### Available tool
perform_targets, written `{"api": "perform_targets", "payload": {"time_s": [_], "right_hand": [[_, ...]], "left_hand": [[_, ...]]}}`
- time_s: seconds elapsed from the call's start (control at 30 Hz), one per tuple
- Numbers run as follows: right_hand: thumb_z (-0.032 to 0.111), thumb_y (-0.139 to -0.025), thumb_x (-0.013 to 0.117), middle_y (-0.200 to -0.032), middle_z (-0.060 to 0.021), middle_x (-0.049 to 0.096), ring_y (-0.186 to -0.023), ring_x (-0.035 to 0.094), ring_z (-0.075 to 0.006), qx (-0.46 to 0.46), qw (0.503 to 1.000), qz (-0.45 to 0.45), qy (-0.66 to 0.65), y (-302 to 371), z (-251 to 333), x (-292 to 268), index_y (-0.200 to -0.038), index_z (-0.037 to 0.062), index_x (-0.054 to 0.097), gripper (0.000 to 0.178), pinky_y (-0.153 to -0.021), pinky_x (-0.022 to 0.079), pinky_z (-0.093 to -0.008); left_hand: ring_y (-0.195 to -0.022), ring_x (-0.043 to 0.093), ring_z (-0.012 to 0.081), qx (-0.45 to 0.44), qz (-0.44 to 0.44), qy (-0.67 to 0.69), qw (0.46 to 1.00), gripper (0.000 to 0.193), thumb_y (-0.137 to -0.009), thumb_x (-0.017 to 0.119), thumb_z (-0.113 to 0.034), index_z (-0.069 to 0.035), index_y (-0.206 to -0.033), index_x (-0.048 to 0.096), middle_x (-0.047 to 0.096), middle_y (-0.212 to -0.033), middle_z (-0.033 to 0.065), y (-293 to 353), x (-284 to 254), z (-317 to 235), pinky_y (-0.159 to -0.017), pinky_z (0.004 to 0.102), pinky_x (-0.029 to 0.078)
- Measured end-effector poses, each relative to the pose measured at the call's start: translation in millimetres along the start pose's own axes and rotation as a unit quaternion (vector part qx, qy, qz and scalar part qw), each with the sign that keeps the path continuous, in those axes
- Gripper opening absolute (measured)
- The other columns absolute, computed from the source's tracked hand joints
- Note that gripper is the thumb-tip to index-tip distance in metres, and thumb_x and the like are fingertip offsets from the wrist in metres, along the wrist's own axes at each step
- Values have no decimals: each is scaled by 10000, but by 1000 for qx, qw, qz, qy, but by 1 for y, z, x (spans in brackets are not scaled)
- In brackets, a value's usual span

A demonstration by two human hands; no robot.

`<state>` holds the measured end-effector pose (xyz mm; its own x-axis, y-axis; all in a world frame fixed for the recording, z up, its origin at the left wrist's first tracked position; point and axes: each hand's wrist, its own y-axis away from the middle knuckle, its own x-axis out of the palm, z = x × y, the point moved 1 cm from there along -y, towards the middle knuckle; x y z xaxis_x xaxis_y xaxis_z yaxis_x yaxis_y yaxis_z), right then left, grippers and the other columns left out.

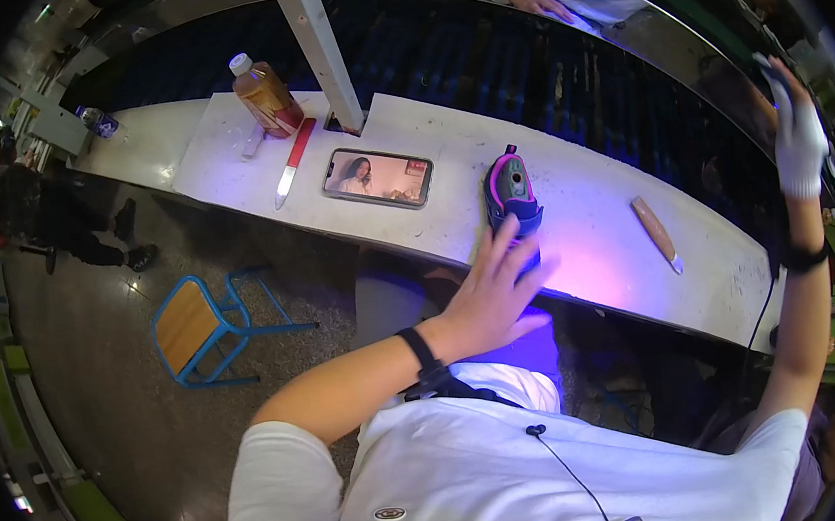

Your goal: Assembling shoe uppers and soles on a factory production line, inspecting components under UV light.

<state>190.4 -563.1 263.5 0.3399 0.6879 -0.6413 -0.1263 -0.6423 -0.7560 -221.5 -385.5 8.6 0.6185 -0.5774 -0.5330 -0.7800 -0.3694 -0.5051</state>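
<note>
A dark blue shoe with pink trim (510, 187) lies on the white worktable (569, 161). My left hand (493, 295) is at its near end, bare, fingers spread and slightly blurred; the fingertips overlap the shoe in the picture, and whether they touch it I cannot tell. Off to the far right, my right hand (800, 135) is raised beyond the table's end, in a white glove that leaves some fingertips bare. Its fingers stretch upward, with nothing clearly seen in them. Between the hands, a knife with a wooden handle (652, 225) rests on the table.
A phone (378, 177) playing video, a red-handled knife (296, 162) and an amber drink bottle (266, 94) occupy the table's left half. A metal post (317, 49) rises behind them. Another person's hand (542, 4) shows across the dark conveyor (417, 49). A blue-framed stool (188, 328) stands left.
</note>
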Motion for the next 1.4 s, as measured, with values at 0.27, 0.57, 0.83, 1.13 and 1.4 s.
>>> {"api": "perform_targets", "payload": {"time_s": [0.27, 0.57, 0.83, 1.13, 1.4], "right_hand": [[18, -1027, 649, -1139, -133, 739, -1067, 712, -208, 295, 916, 18, -273, 136, 162, -29, -1206, -43, 678, 192, -994, 557, -344], [446, -1049, 694, -1186, -161, 727, -1075, 727, -275, 417, 690, -70, -588, 180, 229, 29, -1254, 22, 607, 479, -1003, 571, -438], [209, -891, 856, -1481, -320, 582, -1331, 618, -367, 381, 595, 50, -706, 157, 268, 18, -987, 50, 551, 357, -1133, 494, -495], [65, -883, 871, -1463, -317, 605, -1334, 623, -354, 389, 563, -27, -729, 167, 310, 31, -1033, 61, 540, 363, -1119, 514, -482], [91, -872, 891, -1400, -292, 665, -1388, 602, -367, 344, 664, -20, -664, 180, 319, 30, -1008, 58, 522, 395, -1182, 451, -522]], "left_hand": [[-1330, 636, 326, 272, 43, -141, 951, 378, -916, 687, -130, -66, -1288, 677, 694, -1356, 154, -61, -22, 7, -1145, 516, 487], [-972, 735, 403, 33, -40, 83, 995, 384, -899, 831, -139, -25, -1206, 629, 746, -1113, 195, -85, -33, -47, -824, 473, 593], [-935, 780, 353, 163, -49, 114, 979, 268, -905, 811, 10, -21, -1051, 588, 734, -1258, 267, -74, -24, -48, -802, 391, 634], [-1432, 563, 443, -13, 14, 287, 958, 182, -1059, 651, -76, 17, -1175, 548, 600, -1460, 365, -24, -28, -60, -1226, 509, 383], [-1482, 489, 468, -67, -41, 360, 930, 397, -1005, 782, -200, -41, -1108, 433, 574, -1454, 411, -3, -22, -57, -1268, 588, 275]]}}
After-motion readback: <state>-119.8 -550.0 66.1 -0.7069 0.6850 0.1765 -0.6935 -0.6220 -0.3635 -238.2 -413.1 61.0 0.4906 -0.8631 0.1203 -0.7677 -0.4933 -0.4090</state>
